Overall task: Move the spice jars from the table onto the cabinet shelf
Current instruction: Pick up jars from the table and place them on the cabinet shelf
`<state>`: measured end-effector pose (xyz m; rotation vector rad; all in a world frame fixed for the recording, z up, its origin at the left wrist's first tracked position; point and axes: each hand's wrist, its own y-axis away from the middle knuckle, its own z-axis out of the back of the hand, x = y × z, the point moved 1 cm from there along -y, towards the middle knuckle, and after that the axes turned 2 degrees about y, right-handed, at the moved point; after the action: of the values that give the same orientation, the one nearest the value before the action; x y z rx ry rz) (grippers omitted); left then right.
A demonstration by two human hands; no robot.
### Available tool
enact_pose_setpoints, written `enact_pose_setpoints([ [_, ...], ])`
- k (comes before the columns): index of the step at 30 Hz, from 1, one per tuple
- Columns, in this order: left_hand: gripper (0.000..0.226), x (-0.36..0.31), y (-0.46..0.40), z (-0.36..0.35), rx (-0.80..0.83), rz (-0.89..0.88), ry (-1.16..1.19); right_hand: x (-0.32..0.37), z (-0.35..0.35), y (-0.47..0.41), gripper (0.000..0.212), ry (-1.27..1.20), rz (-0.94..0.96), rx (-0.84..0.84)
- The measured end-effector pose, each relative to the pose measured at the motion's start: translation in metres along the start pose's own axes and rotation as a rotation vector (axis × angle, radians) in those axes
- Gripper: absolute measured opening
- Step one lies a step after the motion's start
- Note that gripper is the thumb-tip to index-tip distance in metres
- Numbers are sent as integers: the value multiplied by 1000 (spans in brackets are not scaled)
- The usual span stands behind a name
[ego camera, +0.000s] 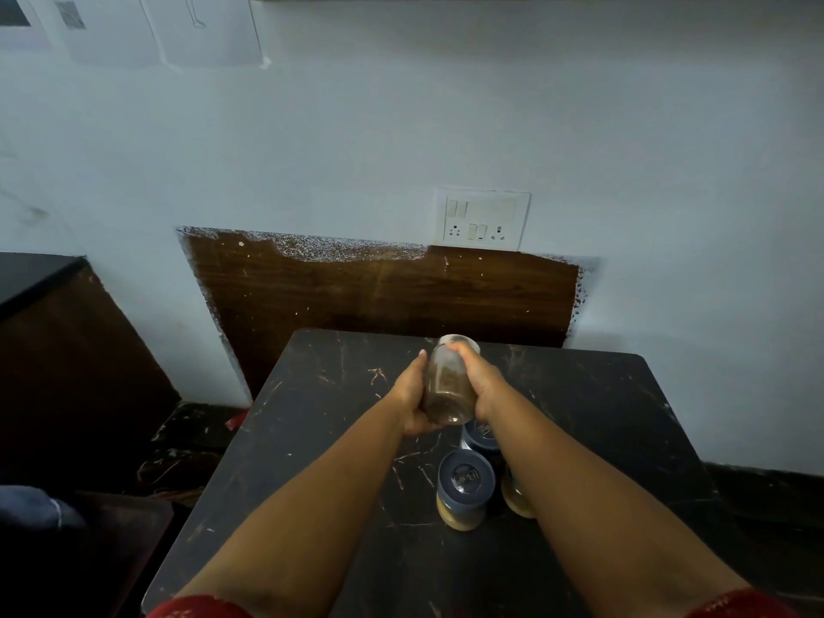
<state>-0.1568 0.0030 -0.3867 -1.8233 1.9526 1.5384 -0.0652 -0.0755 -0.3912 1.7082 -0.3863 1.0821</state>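
Head view: a glass spice jar [448, 385] of brown powder was held tilted above the dark marble-patterned table [312, 439], lid end pointing away. The left hand [412, 401] cupped its base and side, fingers curled round it. The right hand [479, 381] gripped near the lid, fingers wrapped over the neck. A blue-lidded jar [463, 488] stood on the table below; two more stood beside it, partly hidden by the right forearm. A switch panel [484, 220] sat on the wall behind.
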Motion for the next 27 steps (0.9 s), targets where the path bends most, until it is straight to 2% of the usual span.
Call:
enact_pose_setpoints([
  [5,46,1,3,-3,16,-29,-84,1,21,12,63,-164,-26,81],
  [10,57,8,1,-19,40,-81,-43,7,32,19,60,-231,-25,183],
  [15,65,6,-3,-31,26,-105,-116,13,44,27,57,-182,43,133],
  [17,59,6,-2,-39,15,-106,-122,13,51,29,53,-202,63,99],
  [19,53,6,-3,-44,35,-81,-28,16,55,31,47,-250,61,88],
  [23,46,2,-2,-50,34,-115,0,25,58,36,43,-340,44,121],
  [27,63,2,-1,-56,66,-209,-36,29,60,35,47,-316,76,179],
])
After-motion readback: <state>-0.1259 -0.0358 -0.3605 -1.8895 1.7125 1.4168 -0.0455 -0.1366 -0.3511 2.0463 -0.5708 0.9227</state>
